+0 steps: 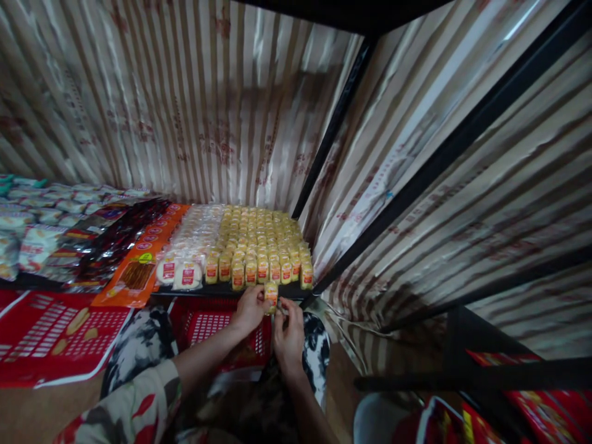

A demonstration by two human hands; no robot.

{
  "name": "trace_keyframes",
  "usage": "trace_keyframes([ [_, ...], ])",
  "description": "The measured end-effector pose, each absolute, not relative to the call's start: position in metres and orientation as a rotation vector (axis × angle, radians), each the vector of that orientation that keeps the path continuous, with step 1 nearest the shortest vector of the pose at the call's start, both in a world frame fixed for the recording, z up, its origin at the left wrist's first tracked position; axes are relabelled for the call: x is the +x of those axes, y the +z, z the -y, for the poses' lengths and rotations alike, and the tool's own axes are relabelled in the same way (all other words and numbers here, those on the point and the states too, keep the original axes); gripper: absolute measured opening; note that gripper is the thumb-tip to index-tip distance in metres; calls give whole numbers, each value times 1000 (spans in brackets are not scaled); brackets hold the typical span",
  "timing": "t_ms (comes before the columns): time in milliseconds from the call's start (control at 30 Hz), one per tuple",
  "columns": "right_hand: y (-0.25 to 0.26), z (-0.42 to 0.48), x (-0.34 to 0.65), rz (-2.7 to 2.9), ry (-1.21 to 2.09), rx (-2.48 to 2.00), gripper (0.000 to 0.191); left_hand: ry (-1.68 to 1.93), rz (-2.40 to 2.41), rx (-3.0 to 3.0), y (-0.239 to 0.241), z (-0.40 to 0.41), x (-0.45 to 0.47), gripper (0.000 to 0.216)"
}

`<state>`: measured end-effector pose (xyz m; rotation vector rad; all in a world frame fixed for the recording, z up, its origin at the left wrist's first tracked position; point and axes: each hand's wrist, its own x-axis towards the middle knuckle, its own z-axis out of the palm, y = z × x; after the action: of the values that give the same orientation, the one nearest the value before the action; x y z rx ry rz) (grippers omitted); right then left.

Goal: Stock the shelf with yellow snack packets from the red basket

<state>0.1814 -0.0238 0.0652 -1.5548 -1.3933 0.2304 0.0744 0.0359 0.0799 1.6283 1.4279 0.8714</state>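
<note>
My left hand (251, 308) pinches a small yellow packaged snack cake (271, 297) with a red and white label, holding it upright in front of the shelf. Close to its right side is my right hand (289, 333), fingers bent and fingertips pinched together by the wrapper's edge; whether they grip the wrapper is too small to tell. Just beyond both hands, rows of the same yellow packaged cakes (261, 240) stand on a dark shelf (217, 288). To their left lie clear packets of round white cakes (188, 275).
Left along the shelf are an orange snack packet (134, 265), dark red packets (106, 246) and white bags (39, 246). Red plastic baskets (50, 333) sit below the shelf, one between my knees. A black frame post (393, 209) slants at right before striped sheeting (185, 98).
</note>
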Motion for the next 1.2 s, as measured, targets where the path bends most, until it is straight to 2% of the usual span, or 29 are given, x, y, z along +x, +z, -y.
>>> trace_keyframes([
  [200,50,8,197,1397,92,-1613,37,802,-1501,1709,88,-58,119,20],
  [533,44,-26,229,1349,72,-1691,43,800,-1582,1784,100,-78,162,21],
  [733,32,-30,239,1317,94,-1697,44,806,-1581,1829,90,-76,172,34],
  [1200,17,-35,238,1364,65,-1640,42,964,-1398,1888,83,-71,172,35],
])
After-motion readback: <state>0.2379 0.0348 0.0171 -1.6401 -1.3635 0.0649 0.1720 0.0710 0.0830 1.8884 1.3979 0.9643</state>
